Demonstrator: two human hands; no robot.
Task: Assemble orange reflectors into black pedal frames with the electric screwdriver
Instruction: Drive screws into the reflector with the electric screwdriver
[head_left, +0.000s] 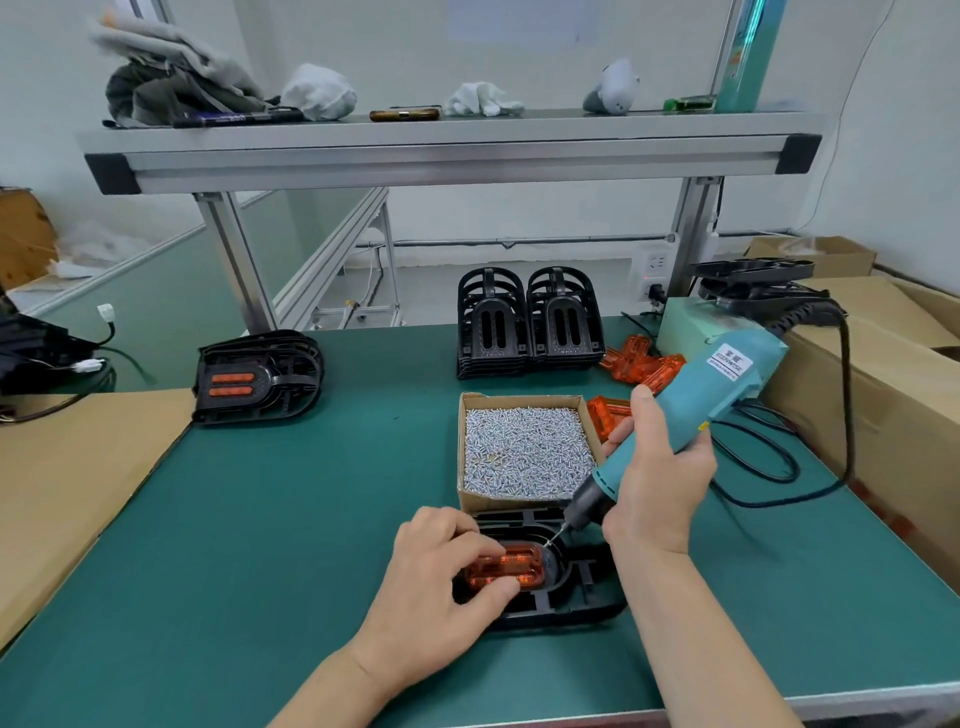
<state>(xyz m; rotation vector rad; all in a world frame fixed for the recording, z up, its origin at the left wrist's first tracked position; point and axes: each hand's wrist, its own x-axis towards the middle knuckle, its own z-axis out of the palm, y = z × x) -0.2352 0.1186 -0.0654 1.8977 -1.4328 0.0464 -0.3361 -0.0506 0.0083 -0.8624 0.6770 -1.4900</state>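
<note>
Orange reflector (519, 566) is down in the recess of the black pedal frame (582, 608), which lies flat at the near edge of the green mat (285, 519), right in front of the person. The left hand (441, 571) is on it, fingers curled over the top edge and thumb under the lower edge, pinching the reflector in its seat. The right hand (660, 478) is wrapped firmly round the teal electric screwdriver (696, 400), thumb up along the barrel. The tool is tilted, nose down and to the left, and its bit (555, 536) is at the upper right corner of the reflector; whether it touches cannot be told.

Just behind the frame, touching it or nearly so, stands the cardboard box (519, 503) full of small silver screws (524, 452). Farther back, two stacks of black frames (530, 327) stand side by side, with loose reflectors (641, 361) in a heap to their right. Well off to the left lies a stack of frames (260, 376), its top one with orange already in it. The screwdriver's black cable (769, 467) loops across the mat on the right. Overhead, the aluminium shelf (447, 150) carries white gloves (483, 98).
</note>
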